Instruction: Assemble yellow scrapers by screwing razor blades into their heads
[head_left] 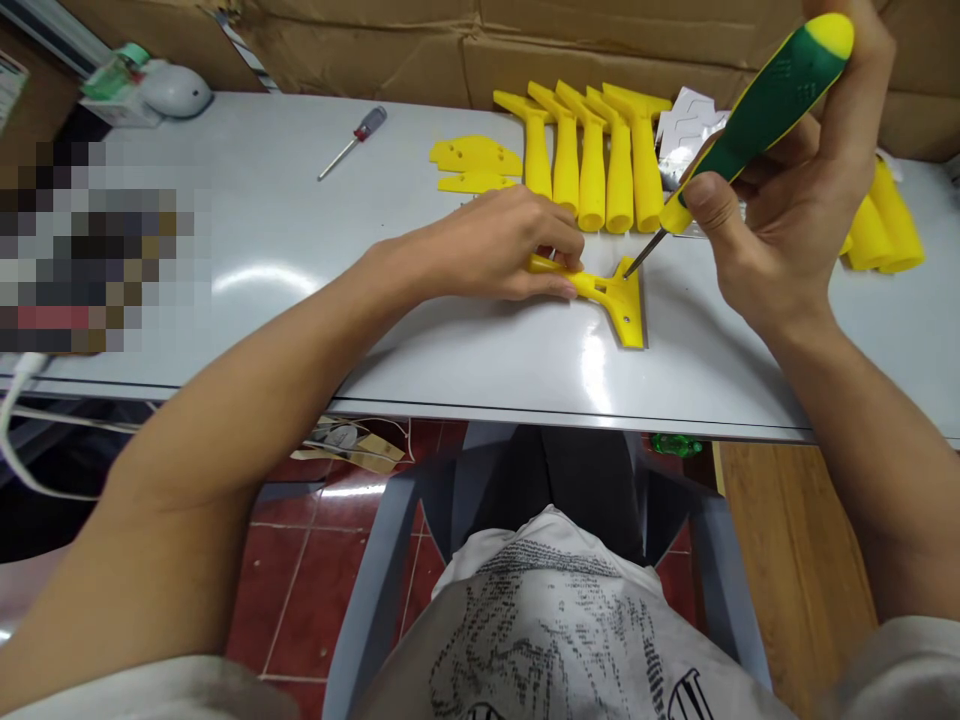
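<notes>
Glossy yellow T-shaped plastic scraper: lying on the near side of the row of five yellow plastic handles; its flared head is showing a rectangular slot, a small metallic spot and a thin dark strip along the edge.
Bare left hand: pinching the scraper's neck between thumb and fingers.
Bare right hand: gripping a green-and-yellow-handled screwdriver, whose thin metal shaft is slanting down to the scraper's head.
Small grey-and-red-handled screwdriver: lying left of the row.
</notes>
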